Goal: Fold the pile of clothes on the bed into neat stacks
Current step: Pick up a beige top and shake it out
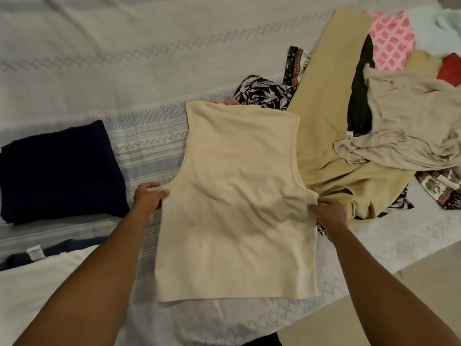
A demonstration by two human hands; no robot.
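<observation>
Mostly bed (pixel 124 58): a white spread with blue stitched bands, filling the view from edge to edge. Heaped on its right side, the unfolded pile of clothes (pixel 389 116), with a long tan garment (pixel 321 121) running from the far edge toward the near one, a crumpled grey-beige shirt (pixel 404 126) lying on top, and a pink-patterned piece (pixel 391 41), a black piece (pixel 361 96) and a red piece (pixel 451 71) showing beyond. At the middle, a cream sleeveless top (pixel 234 201), spread open with its hem nearest the camera, its far edge overlapping a black leaf-print cloth (pixel 264 92) and its right side overlapping the tan garment. Cannot tell whether lying flat on the bed or lifted a little off it. Stretched between the two hands, each at a side edge just under an armhole. Well to the left, apart from the top, a folded navy garment (pixel 59 171) lying square on the bed. Nearer, at the lower left, a white garment (pixel 37 283) partly covering a dark blue one (pixel 62 248) with a small white label (pixel 34 253). Left hand (pixel 148 201): fingers and thumb curled, pinching the top's left edge. Right hand (pixel 330 213): likewise pinching the right edge, just beside the tan garment.
</observation>
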